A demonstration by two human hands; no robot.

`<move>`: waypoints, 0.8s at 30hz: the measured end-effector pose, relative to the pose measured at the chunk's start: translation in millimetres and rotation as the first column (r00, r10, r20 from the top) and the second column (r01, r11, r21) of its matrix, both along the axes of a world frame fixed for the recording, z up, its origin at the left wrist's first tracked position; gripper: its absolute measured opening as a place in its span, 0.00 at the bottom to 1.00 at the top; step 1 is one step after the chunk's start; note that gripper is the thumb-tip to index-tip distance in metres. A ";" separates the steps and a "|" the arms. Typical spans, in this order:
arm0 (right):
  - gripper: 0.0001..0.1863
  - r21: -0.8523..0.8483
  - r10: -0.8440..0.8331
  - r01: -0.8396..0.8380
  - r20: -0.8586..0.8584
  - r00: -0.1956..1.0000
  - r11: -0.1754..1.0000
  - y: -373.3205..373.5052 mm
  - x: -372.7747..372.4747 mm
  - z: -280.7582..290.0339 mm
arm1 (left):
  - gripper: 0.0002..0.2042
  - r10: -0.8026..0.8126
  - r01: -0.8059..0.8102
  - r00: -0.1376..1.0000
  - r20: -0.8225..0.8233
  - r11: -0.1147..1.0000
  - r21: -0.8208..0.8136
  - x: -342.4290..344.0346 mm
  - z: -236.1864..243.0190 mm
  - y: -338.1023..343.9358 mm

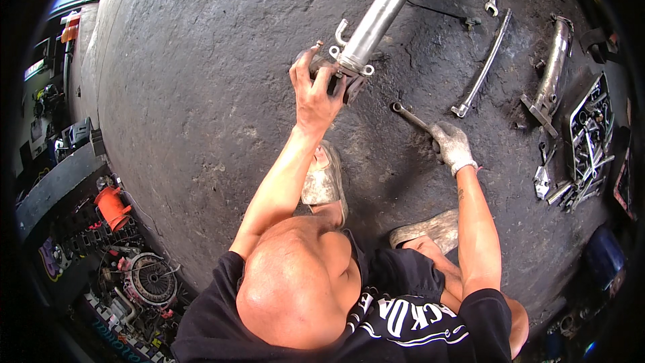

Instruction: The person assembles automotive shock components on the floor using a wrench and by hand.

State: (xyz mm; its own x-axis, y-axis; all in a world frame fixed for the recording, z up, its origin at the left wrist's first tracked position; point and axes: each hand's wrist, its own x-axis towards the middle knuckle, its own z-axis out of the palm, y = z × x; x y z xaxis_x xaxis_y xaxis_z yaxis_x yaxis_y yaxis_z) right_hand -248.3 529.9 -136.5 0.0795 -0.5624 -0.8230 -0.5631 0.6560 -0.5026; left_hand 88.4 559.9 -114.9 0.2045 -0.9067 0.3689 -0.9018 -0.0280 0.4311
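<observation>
A shiny steel cylindrical cooler tube (383,17), with a small bent pipe and bolt lugs, lies slanted on the dark floor. My bare left hand (317,94) is closed around its near end, where a darker fitting is partly hidden by the fingers. A small bolt-like tip shows beside the fingertips. To the right, my right hand (451,145) wears a dirty, light-coloured glove and is closed on a wrench (411,117). The wrench's ring end points up and left toward the cooler tube, apart from it. My right palm hides its other end.
Right of the cooler tube lie a long metal bar (485,64), an open-end wrench (493,0) and a second metal tube (554,60). Farther right sits a tray (575,124) heaped with tools. My sandalled feet (324,185) are below my hands. Engine parts (153,279) fill the lower left.
</observation>
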 end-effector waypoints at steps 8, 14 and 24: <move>0.23 0.021 -0.001 0.000 0.012 1.000 1.000 -2.6 2.5 3.8 | 0.16 0.004 -0.004 1.000 -0.008 1.000 -0.004 0.7 -0.7 0.1; 0.21 -0.010 -0.019 0.019 0.014 1.000 1.000 -0.2 1.0 1.7 | 0.16 0.001 -0.001 1.000 0.005 1.000 -0.014 -1.5 1.1 -1.0; 0.24 -0.022 0.009 -0.009 0.006 1.000 1.000 1.5 -3.1 -6.9 | 0.15 0.006 -0.007 1.000 -0.022 1.000 -0.027 -2.2 0.9 -0.2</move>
